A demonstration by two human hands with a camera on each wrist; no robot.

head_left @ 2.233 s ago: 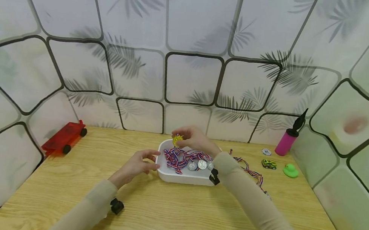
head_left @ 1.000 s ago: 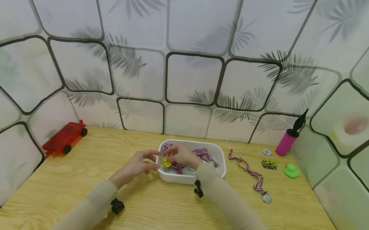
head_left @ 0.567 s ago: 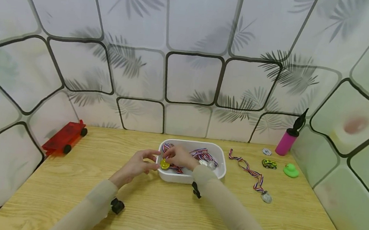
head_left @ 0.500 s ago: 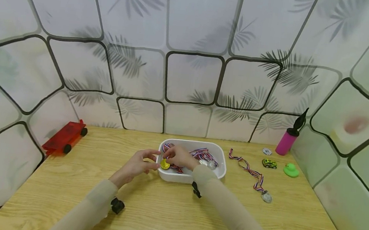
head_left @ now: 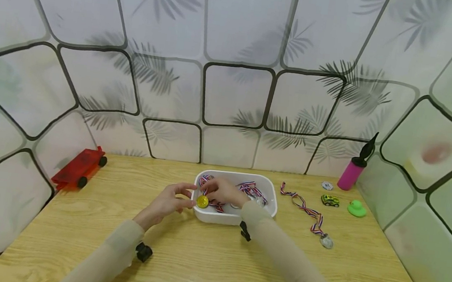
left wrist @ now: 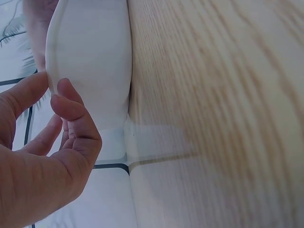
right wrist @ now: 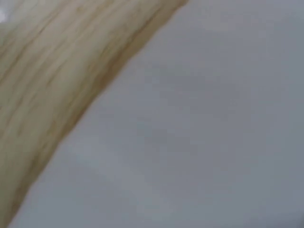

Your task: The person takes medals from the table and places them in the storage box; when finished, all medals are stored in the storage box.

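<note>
In the head view a white bin (head_left: 217, 217) stands on the table, with medals and striped red, white and blue ribbons (head_left: 251, 189) in it. My left hand (head_left: 166, 203) holds its left end; the left wrist view shows bent fingers (left wrist: 71, 109) against the bin's wall (left wrist: 92, 61). A gold medal (head_left: 202, 201) lies inside at the left end. Just above and right of it, my right hand (head_left: 222, 191) reaches into the bin with bent fingers, fingertips near the medal's ribbon. Whether they pinch it is unclear. The right wrist view shows only blurred white wall (right wrist: 190, 118) and wood.
Right of the bin lies a silver medal (head_left: 326, 241) on a striped ribbon. Farther right are a green toy car (head_left: 330, 200), a round chip (head_left: 327, 185), a green rubber duck (head_left: 356, 209) and a pink pump (head_left: 351, 175). A red toy car (head_left: 79, 168) stands at left.
My right hand has carried the gold medal down into the bin's left end, then drawn slightly up and right, uncovering its face. My left hand has stayed on the bin.
</note>
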